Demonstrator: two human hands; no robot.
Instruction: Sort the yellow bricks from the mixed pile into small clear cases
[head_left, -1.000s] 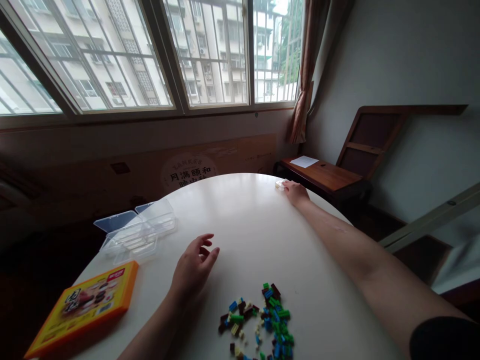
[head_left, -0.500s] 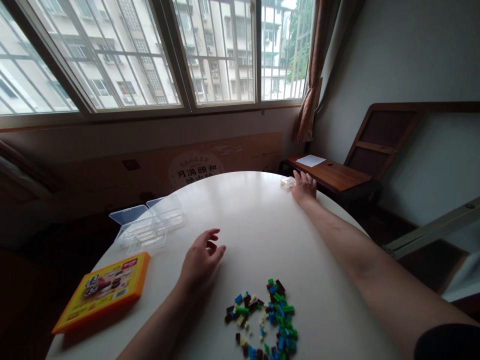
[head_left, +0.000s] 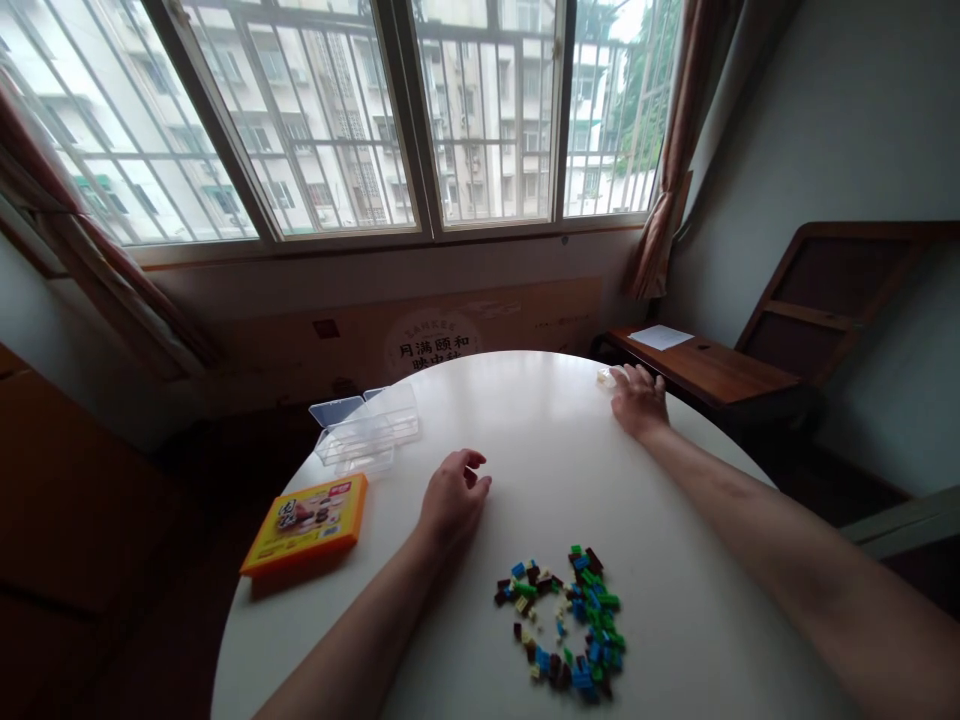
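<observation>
My right hand (head_left: 639, 402) reaches to the far right edge of the round table. Its curled fingers are on a small clear plastic box (head_left: 604, 378) with pale contents, and cover most of it. My left hand (head_left: 454, 497) rests near the table's middle, with loosely bent fingers apart and nothing in them. Closer to me, small green, blue, brown and cream building bricks (head_left: 604, 622) lie in a rough ring between my forearms. Neither hand touches these bricks.
The white table (head_left: 517, 420) has a curved edge. At its left lie a yellow-orange flat box (head_left: 307, 525) and open clear plastic cases (head_left: 367, 430). Beyond the right edge, a wooden chair (head_left: 697, 365) holds a white sheet of paper (head_left: 661, 337). A barred window is ahead.
The view has swung left, so everything sits further right in it. My right hand now covers more of the small clear box. My left hand keeps its loose, empty pose.
</observation>
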